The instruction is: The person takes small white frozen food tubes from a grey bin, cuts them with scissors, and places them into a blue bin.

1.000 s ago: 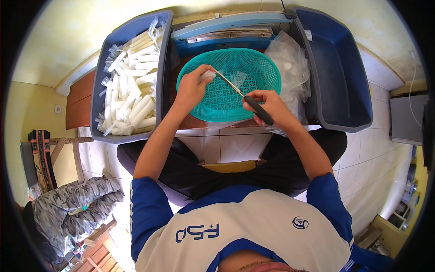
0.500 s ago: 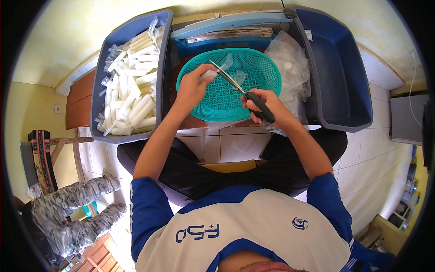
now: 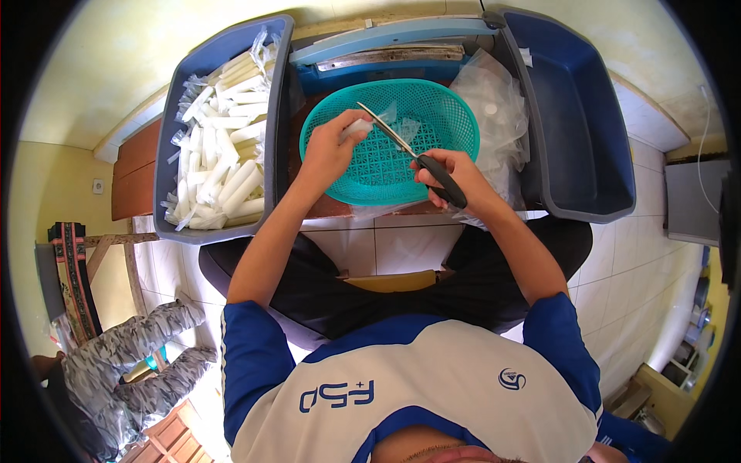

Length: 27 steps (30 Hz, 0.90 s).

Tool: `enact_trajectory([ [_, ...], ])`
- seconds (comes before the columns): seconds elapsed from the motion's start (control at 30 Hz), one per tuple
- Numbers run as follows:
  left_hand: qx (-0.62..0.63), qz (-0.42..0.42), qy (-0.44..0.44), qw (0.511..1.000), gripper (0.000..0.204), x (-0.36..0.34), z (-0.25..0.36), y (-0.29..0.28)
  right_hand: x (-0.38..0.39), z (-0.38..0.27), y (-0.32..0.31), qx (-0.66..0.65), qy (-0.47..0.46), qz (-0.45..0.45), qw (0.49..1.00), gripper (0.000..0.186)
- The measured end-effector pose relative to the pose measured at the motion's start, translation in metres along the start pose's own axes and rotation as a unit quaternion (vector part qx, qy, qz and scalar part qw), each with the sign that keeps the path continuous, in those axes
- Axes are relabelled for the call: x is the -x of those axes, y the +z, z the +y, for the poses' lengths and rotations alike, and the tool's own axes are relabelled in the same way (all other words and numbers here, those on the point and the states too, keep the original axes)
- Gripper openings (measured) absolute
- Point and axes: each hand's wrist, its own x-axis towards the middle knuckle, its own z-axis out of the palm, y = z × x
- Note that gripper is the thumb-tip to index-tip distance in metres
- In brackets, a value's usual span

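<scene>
My left hand (image 3: 334,145) is closed round a white stick in clear plastic (image 3: 356,130), over the left side of a green mesh basket (image 3: 312,166). Only the stick's end shows past my fingers. My right hand (image 3: 455,179) grips black-handled scissors (image 3: 444,184) at the basket's right front. Their metal blades point up and left, with the tips beside the stick's wrapped end. Beyond the blades is a clear plastic flap (image 3: 388,113); whether it is still joined to the wrapper I cannot tell. A clear scrap (image 3: 410,126) lies in the basket.
At the left, a grey bin (image 3: 171,166) is heaped with white wrapped sticks. A dark blue bin (image 3: 590,147) stands at the right. Clear plastic bags (image 3: 494,116) lie beside the basket, and a blue sealer-like device (image 3: 394,35) is behind it. Someone in camouflage trousers (image 3: 131,347) is at lower left.
The plastic flap by the blades sits slightly lower. My hands and the scissors have barely moved. At lower left, the person in camouflage trousers has shifted a little.
</scene>
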Motion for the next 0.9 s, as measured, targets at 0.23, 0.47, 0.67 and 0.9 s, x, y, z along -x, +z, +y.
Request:
enact_trajectory([
  [0.23,-0.016,0.008,-0.006,1.000,0.022,0.000,0.001,0.000,-0.001,0.003,-0.002,-0.020,0.004,0.001,1.000,0.030],
  [0.47,-0.013,0.016,-0.010,1.000,0.020,-0.001,-0.004,-0.005,-0.002,-0.002,-0.008,-0.003,-0.010,0.026,1.000,0.029],
  [0.67,0.028,0.014,-0.017,0.999,0.030,-0.003,-0.011,0.001,-0.017,0.010,-0.020,0.284,-0.174,0.104,0.937,0.037],
  [0.9,0.107,-0.008,-0.054,0.993,0.041,-0.003,-0.008,-0.001,-0.028,0.012,-0.021,0.552,-0.234,0.107,0.793,0.024],
])
